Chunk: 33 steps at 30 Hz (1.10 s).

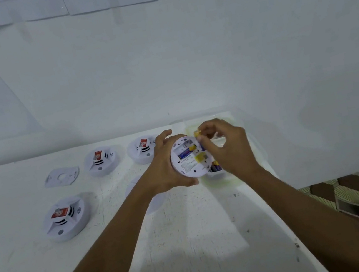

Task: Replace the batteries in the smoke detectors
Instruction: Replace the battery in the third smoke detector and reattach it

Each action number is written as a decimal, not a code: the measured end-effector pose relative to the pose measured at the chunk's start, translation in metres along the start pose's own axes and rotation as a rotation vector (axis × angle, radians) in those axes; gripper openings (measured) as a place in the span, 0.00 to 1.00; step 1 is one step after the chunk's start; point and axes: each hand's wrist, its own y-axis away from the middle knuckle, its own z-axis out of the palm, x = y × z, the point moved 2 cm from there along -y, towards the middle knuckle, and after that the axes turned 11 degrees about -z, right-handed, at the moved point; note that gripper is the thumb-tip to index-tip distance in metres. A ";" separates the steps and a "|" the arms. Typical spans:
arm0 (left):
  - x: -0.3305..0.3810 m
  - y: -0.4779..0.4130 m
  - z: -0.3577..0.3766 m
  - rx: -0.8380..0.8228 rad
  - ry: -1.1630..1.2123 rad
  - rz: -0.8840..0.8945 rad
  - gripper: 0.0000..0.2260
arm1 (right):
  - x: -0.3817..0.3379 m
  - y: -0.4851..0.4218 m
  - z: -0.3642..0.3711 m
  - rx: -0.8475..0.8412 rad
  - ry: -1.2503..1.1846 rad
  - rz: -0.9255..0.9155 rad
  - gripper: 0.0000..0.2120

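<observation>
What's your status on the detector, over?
Left hand grips detector, back open. Right hand pinches yellow-tipped battery over its compartment. Nothing blocking.

Just left of opened detector [188,158], on table [192,241]: second detector [143,149], then third detector [101,160], then mounting plate [62,177]. Left and nearer: fourth detector [66,218]. Behind and right: plastic tray [226,120], batteries [215,167] inside.

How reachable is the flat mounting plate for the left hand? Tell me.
Probably not yet: the left hand grips the opened smoke detector. The mounting plate lies uncovered on the table, so the way looks free once it lets go.
</observation>
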 end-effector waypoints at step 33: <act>-0.004 -0.012 0.013 0.047 0.019 0.029 0.44 | 0.023 0.000 -0.008 -0.255 -0.054 0.242 0.07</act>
